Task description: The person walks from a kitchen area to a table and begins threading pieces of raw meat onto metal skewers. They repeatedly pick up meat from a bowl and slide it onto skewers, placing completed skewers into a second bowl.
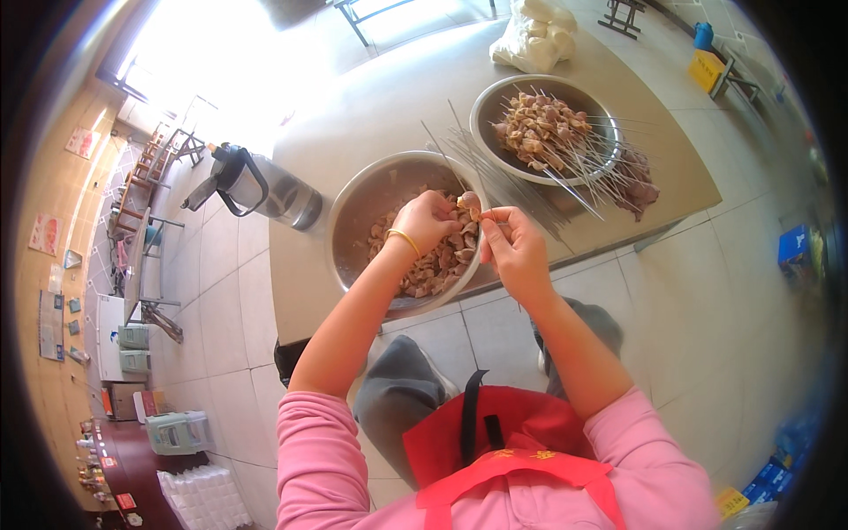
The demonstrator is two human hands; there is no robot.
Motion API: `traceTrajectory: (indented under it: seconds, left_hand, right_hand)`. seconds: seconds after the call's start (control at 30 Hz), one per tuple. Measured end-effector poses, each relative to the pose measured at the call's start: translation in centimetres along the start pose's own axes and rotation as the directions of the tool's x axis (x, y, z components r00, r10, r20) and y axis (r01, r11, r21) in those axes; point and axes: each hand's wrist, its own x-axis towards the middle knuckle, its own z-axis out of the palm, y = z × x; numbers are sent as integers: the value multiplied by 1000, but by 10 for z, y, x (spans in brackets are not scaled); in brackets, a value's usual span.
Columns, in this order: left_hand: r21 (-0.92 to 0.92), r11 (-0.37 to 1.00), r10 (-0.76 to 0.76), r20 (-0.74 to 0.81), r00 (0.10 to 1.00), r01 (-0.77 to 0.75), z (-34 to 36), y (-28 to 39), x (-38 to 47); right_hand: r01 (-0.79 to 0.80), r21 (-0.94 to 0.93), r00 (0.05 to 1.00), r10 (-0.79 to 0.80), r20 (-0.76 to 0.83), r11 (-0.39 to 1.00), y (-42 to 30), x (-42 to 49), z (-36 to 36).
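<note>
My left hand (427,225), with a yellow bangle at its wrist, is over a large metal bowl (351,192) of raw meat pieces (450,262); its fingertips are beside a piece of meat (469,202). At the bowl's right rim my right hand (510,242) pinches a thin metal skewer, mostly hidden by the fingers, next to that same piece. Many bare metal skewers (493,172) lie on the table between this bowl and a second metal bowl (478,122). That second bowl holds skewers threaded with meat (540,129), their bare ends sticking out over the rim.
A clear jug with a black lid and handle (285,199) stands at the table's left edge. A plastic bag of pale contents (536,40) sits at the far side. Dark raw meat (636,182) lies beside the second bowl. The table edge (662,225) runs close before my knees.
</note>
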Motion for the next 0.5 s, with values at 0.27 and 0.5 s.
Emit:
traceTrajectory:
  seconds: [0.27,0.5]
  left_hand:
    - [-121,992,-23,103,994,35,-7,-10,-15]
    - [-321,944,-35,114,993,70,-14,1,-26]
  right_hand:
    - [34,-11,999,-33,21,999,-1,0,-3]
    - [-31,-45,999,32,32,999,-6,-1,-5]
